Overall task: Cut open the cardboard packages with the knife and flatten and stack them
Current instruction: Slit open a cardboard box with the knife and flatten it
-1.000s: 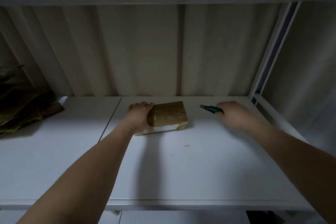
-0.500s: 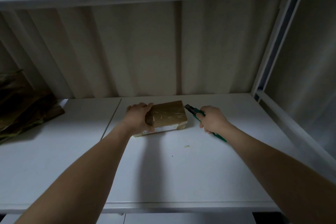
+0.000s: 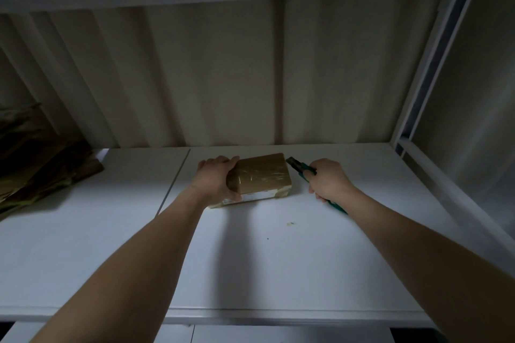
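On the white shelf (image 3: 278, 259) | taped brown cardboard package (image 3: 263, 177) — left hand (image 3: 216, 178) grips its left end | right hand (image 3: 328, 179) holds green utility knife (image 3: 299, 166), tip just beside package | flattened cardboard stack (image 3: 41, 170) far left.

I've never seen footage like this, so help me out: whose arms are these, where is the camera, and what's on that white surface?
No machine here: a person wears a wide-angle camera on the head, looking forward and down, so the two bare arms are their own. The left hand grips one end of a taped brown cardboard package lying on the white table. The right hand holds a green knife, its tip close beside the package's far right corner. At the far left lies a pile of brown cardboard. A pale curtain hangs behind.
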